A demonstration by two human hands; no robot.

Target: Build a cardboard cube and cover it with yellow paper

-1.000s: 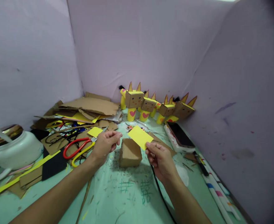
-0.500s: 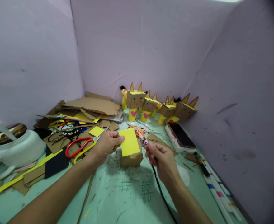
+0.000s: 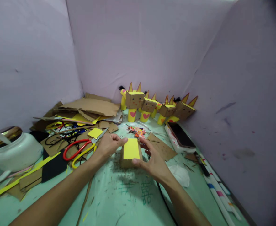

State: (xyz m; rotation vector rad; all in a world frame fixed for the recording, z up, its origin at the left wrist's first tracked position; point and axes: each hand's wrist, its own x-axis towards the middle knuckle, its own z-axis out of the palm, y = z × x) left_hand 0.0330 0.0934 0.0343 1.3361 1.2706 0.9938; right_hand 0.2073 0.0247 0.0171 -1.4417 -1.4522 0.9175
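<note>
Yellow paper (image 3: 131,148) is lying on top of the cardboard box (image 3: 128,164), between the left hand (image 3: 111,144) and the right hand (image 3: 152,157).

The paper could become crooked, I think, if the right thumb, at its near right corner, drags it sideways; a brown strip shows along its right edge. The box could also slide on the counter (image 3: 109,194) if one hand pushes harder than the other. The paper is just beside both hands: the left thumb is at its far left corner, but whether this hand pinches it is not clear to me. The right hand is spread, its thumb and fingers apart along the right side of the box.
</note>
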